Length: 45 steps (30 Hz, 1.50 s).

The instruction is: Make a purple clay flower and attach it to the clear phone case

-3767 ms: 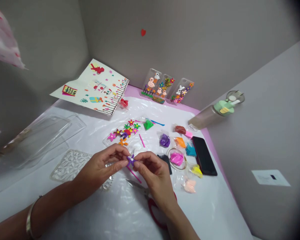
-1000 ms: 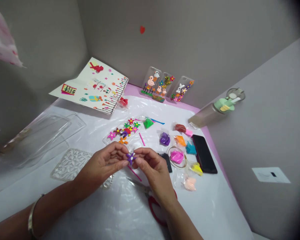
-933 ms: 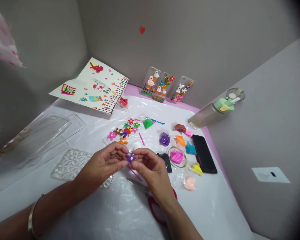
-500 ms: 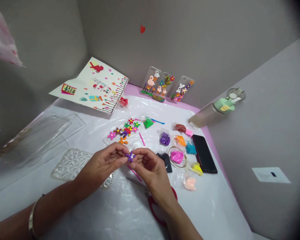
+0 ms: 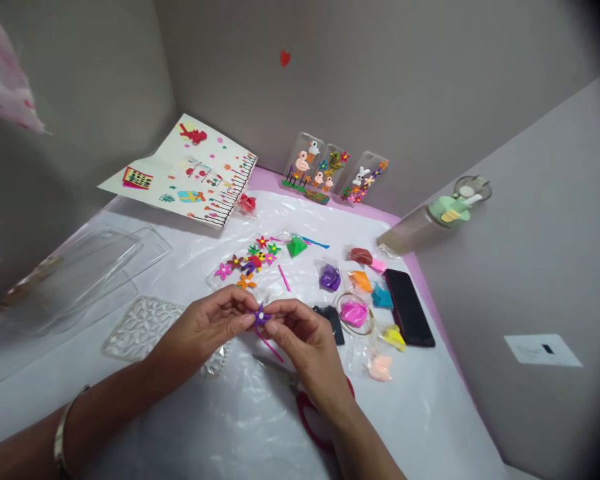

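Head view: left hand (image 5: pixel 207 323) and right hand (image 5: pixel 304 339) are pinching a purple flower (image 5: pixel 261 316), already petalled and white-centred; other flowers (image 5: pixel 223 271) are lying on a clear case (image 5: pixel 212 283).

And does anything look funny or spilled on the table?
I see no spills, and the purple flower being held looks fine. One oddity: a thin gold ring circles the bright pink clay, like a bangle among craft supplies.

Red heart (image 5: pixel 285 58) on gray wall (image 5: pixel 380 80); wall corner (image 5: pixel 166 60) to its L, paler wall sect. (image 5: pixel 570 213) well to its R. White-covered tbl (image 5: pixel 205 420) w/ pink edge (image 5: pixel 271 179) below heart. Light's dim, w/ glare on tbl.
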### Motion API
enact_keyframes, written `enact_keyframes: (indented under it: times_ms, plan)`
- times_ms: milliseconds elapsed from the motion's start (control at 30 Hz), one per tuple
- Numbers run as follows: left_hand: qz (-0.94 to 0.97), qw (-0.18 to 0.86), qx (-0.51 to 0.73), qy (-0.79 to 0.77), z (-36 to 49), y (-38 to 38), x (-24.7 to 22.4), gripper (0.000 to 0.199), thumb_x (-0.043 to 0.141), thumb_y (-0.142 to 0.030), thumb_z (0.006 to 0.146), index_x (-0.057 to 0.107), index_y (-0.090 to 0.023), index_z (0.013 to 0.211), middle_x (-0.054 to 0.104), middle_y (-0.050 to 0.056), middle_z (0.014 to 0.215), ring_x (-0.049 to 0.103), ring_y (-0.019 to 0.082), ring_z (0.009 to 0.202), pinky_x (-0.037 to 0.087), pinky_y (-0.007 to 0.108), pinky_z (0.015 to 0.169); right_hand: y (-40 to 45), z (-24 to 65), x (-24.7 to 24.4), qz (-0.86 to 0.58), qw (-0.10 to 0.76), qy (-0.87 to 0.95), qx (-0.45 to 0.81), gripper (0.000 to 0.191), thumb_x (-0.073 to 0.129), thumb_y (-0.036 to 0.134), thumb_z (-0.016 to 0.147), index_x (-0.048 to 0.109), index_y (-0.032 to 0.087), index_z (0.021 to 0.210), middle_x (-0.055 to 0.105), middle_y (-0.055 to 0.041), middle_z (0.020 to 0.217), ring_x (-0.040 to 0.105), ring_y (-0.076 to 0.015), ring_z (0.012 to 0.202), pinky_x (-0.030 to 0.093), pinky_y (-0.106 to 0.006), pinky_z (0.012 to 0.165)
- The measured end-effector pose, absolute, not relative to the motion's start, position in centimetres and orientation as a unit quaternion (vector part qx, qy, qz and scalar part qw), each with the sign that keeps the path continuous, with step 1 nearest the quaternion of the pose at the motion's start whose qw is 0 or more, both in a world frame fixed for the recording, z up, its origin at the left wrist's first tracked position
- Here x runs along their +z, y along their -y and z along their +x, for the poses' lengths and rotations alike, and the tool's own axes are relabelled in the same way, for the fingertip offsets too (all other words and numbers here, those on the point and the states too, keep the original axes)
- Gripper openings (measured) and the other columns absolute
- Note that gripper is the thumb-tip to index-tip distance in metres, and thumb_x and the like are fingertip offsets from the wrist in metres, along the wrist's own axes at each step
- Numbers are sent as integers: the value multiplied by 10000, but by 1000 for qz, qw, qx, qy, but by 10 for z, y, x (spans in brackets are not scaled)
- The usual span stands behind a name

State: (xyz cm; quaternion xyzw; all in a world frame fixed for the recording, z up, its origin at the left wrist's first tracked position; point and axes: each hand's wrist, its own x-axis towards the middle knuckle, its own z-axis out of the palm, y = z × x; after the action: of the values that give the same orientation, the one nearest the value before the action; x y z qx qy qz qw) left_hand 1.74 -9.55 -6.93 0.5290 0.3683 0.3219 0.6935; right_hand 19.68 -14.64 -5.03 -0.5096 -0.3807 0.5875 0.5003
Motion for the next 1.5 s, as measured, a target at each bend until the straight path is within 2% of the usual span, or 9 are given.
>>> enact_keyframes:
  times_ms: [267, 433, 567, 767, 1167, 1367, 1500]
  plan:
    - [531, 690, 313, -379, 17, 96, -66, 176, 708, -397, 900, 675, -228, 938, 665, -6, 862, 641, 163, 847, 496, 240, 772, 145, 200, -49, -511, 505, 367, 590, 118, 806, 315, 808, 763, 220, 863, 721, 6, 789, 632, -131, 733, 495, -252, 734]
    - [519, 702, 313, -375, 17, 96, -68, 216, 751, -387, 857, 662, -218, 957, 663, 5, 871, 647, 179, 853, 504, 256, 766, 145, 199, -50, -518, 507, 357, 589, 147, 835, 322, 767, 754, 210, 815, 705, 8, 749, 606, -132, 704, 477, -255, 699]
    - [520, 702, 308, -378, 17, 96, -72, 203, 757, -382, 863, 672, -223, 956, 648, -4, 874, 630, 162, 849, 499, 238, 764, 145, 200, -53, -506, 505, 352, 604, 151, 849, 313, 751, 759, 217, 823, 700, 16, 744, 599, -127, 697, 465, -248, 692]
    - [511, 718, 311, -355, 17, 96, -70, 168, 753, -351, 867, 665, -224, 933, 678, -4, 881, 668, 163, 873, 514, 242, 799, 145, 201, -56, -487, 496, 364, 620, 148, 783, 355, 837, 762, 211, 863, 699, 8, 721, 609, -132, 709, 465, -257, 728]
    - [498, 737, 301, -344, 17, 98, -68, 148, 746, -318, 882, 659, -221, 952, 639, -22, 877, 620, 131, 859, 477, 214, 782, 145, 199, -54, -492, 505, 346, 619, 149, 840, 303, 769, 750, 207, 837, 699, 20, 751, 599, -112, 696, 452, -227, 681]
    - [470, 753, 297, -352, 17, 98, -68, 176, 754, -336, 877, 650, -211, 947, 644, -20, 865, 618, 138, 853, 474, 230, 793, 146, 201, -52, -520, 516, 380, 565, 172, 779, 360, 832, 717, 200, 835, 675, 23, 708, 593, -121, 692, 466, -247, 705]
    - [458, 746, 318, -364, 17, 99, -70, 174, 743, -339, 894, 639, -219, 965, 634, -22, 889, 613, 139, 874, 466, 234, 809, 148, 199, -50, -546, 511, 410, 523, 153, 807, 322, 800, 705, 208, 809, 675, 25, 758, 582, -122, 726, 448, -246, 707]
